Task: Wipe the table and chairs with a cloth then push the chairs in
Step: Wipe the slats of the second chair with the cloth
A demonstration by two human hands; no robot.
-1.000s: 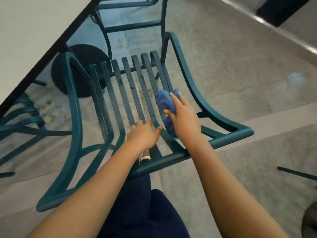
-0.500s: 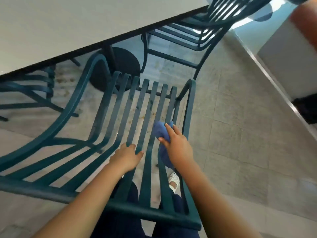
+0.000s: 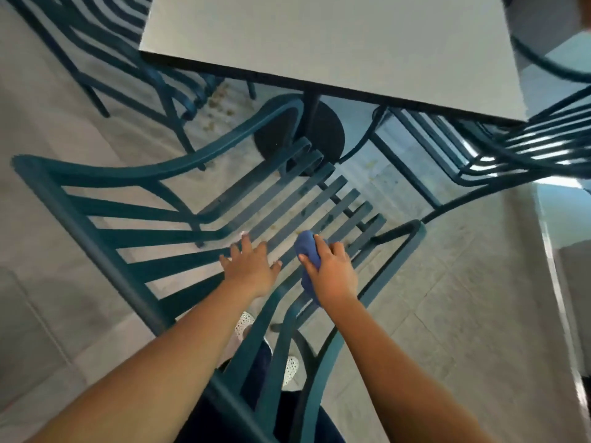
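Observation:
A teal metal slatted chair (image 3: 96,235) stands in front of me, pulled out from the white table (image 3: 335,43). My right hand (image 3: 332,273) grips a bunched blue cloth (image 3: 307,247) and presses it on the seat slats near the chair's right side. My left hand (image 3: 249,266) lies flat with spread fingers on the slats to the left of the cloth. Brown specks show on the slats ahead of the cloth.
The table's black round base (image 3: 300,135) sits beyond the chair's seat. A second teal chair (image 3: 105,59) stands at the upper left and a third (image 3: 511,148) at the upper right. Crumbs lie on the grey tiled floor (image 3: 447,298) under the table. My white shoes (image 3: 243,324) show below the seat.
My view has swung, so the table now sits at the top. My left hand has opened out flat on the slats. The cloth hand has stayed on the right part of the seat.

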